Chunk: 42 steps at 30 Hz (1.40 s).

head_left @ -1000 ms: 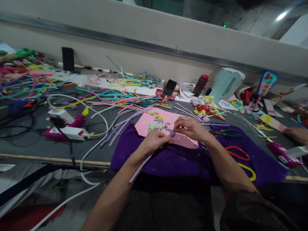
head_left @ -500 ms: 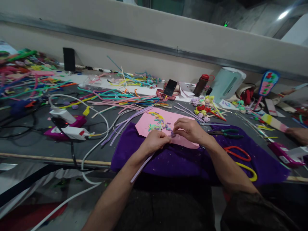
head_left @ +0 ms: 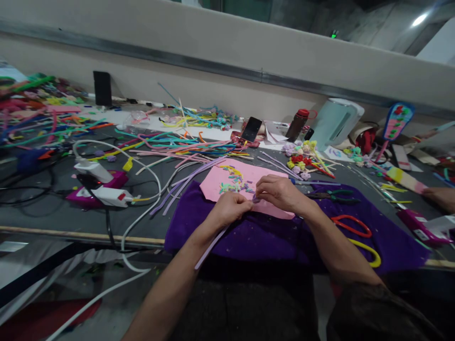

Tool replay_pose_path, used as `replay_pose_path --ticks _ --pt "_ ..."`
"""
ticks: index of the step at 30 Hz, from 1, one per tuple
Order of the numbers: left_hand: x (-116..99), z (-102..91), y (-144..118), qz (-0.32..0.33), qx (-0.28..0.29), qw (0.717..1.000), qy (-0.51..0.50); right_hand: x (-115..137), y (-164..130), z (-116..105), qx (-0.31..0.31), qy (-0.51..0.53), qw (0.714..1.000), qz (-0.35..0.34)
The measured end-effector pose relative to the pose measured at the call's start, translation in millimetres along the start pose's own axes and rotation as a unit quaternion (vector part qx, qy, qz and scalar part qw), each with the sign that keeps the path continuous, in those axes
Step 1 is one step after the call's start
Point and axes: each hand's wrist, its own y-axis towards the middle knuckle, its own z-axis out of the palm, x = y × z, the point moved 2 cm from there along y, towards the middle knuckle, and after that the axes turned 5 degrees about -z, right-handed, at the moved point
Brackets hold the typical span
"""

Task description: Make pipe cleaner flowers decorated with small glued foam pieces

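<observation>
Pinched between left hand (head_left: pixel 229 209) and right hand (head_left: pixel 279 192): a small lilac coil (head_left: pixel 255 199), seemingly the rolled end of the lilac pipe cleaner (head_left: pixel 210 247) trailing under the left wrist. Beneath, pink foam sheet (head_left: pixel 245 187) on purple cloth (head_left: pixel 270 234).

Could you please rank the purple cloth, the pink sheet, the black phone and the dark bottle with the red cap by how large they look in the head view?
1. purple cloth
2. pink sheet
3. black phone and dark bottle: they look alike in size, and both lie far from the camera, so I leave them unranked.
</observation>
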Motion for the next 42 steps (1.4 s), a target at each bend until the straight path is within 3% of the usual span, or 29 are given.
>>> replay_pose_path --ticks 8,12,14,16,20,22,33,42 --pt "2.7 -0.6 0.6 0.003 -0.014 1.000 -0.016 -1.7 -0.8 -2.8 -0.010 0.045 0.999 0.018" --pt "-2.8 -4.0 -2.3 -0.013 -0.031 0.997 -0.075 -5.7 -5.8 -15.9 -0.106 0.128 0.985 0.053" --pt "-8.5 -6.6 -4.9 -0.020 -0.032 0.992 -0.122 -8.5 -9.7 -20.6 -0.175 0.175 0.963 0.102" --pt "-13.5 -8.8 -7.5 -0.031 -0.023 0.984 -0.172 -10.5 -12.4 -18.3 -0.206 0.256 0.931 0.160" --pt "-17.6 -10.7 -10.8 -0.035 -0.002 0.972 -0.233 -7.8 -8.8 3.8 -0.140 0.455 0.851 0.223" --pt "-17.8 -11.1 -11.7 -0.020 -0.001 0.970 -0.244 -4.0 -4.5 13.0 -0.115 0.501 0.829 0.220" --pt "-17.2 -8.6 -11.5 -0.024 0.031 0.962 -0.270 10.3 3.2 22.9 -0.106 0.575 0.792 0.176" --pt "-17.3 -8.5 -11.4 -0.024 0.025 0.966 -0.257 9.1 3.6 25.1 -0.109 0.568 0.796 0.180"
